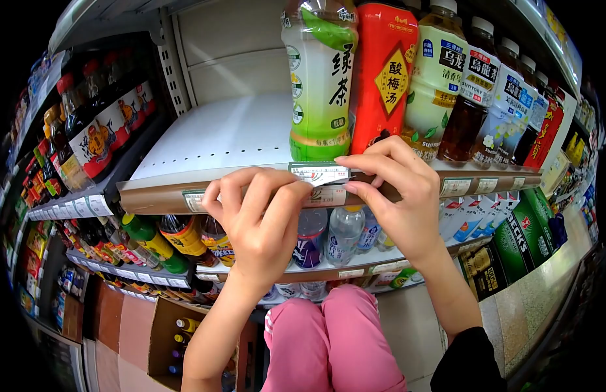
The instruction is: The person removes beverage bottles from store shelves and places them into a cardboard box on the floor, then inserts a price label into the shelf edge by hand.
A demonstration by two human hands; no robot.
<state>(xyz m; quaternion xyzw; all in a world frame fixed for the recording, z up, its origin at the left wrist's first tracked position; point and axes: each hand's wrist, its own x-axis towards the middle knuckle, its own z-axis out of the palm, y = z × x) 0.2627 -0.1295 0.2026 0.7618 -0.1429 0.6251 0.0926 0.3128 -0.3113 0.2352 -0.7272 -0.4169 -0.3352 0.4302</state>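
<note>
Left fingers (299, 191) left of price label (327, 175); right fingers (356, 161) gripping right end.

1 camera, worn on the head, faces forward and down at close range, toward a drink shelf (211, 127) at 12 o'clock, the wearer's knees (296, 320) at 6 o'clock.

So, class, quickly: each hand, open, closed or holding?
Left hand: curled at the price label, grip hidden.
Right hand: finger and thumb holding the label's right end.
</note>
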